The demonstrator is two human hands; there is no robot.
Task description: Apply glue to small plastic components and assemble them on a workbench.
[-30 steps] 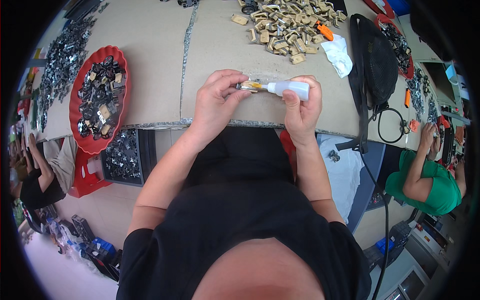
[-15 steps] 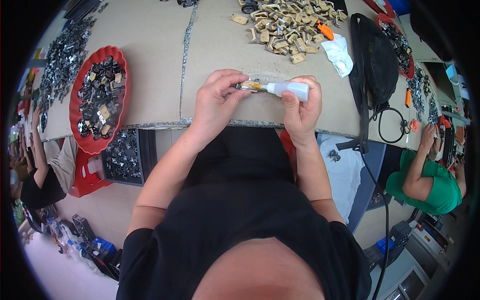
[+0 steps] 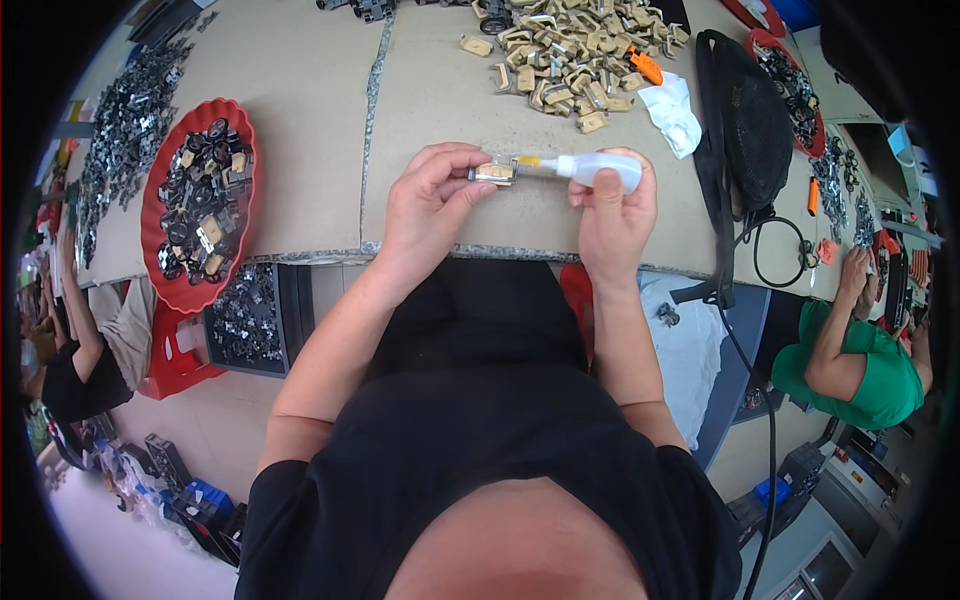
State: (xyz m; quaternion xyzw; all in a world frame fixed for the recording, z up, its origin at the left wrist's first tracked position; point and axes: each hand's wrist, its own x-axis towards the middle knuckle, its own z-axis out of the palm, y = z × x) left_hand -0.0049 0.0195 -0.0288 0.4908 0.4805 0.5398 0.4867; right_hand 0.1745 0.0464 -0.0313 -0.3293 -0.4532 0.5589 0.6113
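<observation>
Head view: my left hand [image 3: 428, 208] grips a small tan-and-metal part [image 3: 494, 173] by its left end, above the bench [image 3: 435, 105]. My right hand [image 3: 615, 215] is closed around a white squeeze bottle [image 3: 590, 163], its yellowish tip at the part's upper right; contact cannot be told. Beyond lies a heap of similar tan pieces [image 3: 565, 60]; to the left, a red scalloped tray [image 3: 150, 220].

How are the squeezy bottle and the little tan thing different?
The squeeze bottle is pale and rounded; the tan-and-metal part is boxy. The bottle is bigger than the part. The bottle is in the right hand, its narrow nozzle pointing left; the part is pinched in the left hand. Both are held.
</observation>
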